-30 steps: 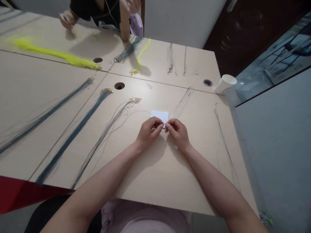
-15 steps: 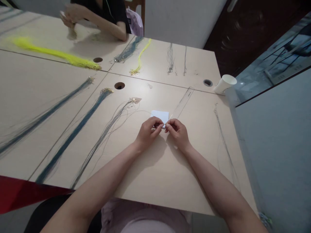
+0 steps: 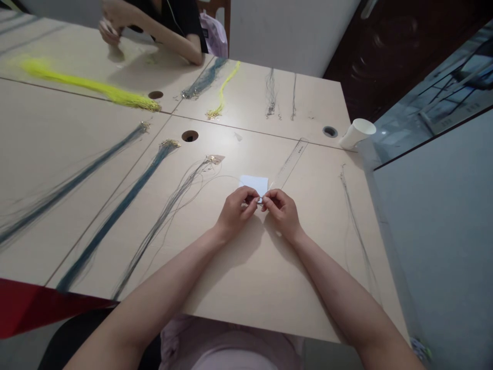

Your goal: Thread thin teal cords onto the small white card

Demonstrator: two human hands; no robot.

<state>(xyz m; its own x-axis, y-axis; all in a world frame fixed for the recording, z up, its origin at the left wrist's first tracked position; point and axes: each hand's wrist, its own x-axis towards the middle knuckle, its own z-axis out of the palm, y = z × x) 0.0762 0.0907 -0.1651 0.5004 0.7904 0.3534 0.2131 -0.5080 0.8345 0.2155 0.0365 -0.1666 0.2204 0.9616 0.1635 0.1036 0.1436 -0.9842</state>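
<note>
My left hand (image 3: 239,208) is closed, thumb and forefinger pinching a thin fishing line (image 3: 223,177) that arcs in from a loose grey bundle of lines (image 3: 175,198). My right hand (image 3: 283,209) pinches the same line close by, the fingertips of both hands almost touching. What small piece lies between the fingertips is too tiny to make out. A white paper pad (image 3: 254,182) lies just behind the fingers. Beyond my right hand a clear ruler (image 3: 295,159) rests on the table.
Blue-grey line bundles with golden hook-like ends (image 3: 131,187) lie at left. Farther back are a yellow bundle (image 3: 96,90), a short yellow strand (image 3: 222,92) and thin dark lines (image 3: 270,95). A white paper cup (image 3: 357,133) stands at the right edge. Opposite, a co-worker's hands (image 3: 111,25) work.
My hands stay almost in place, with only a slight shift of the fingertips. The co-worker's hands across the table have changed position a little.
</note>
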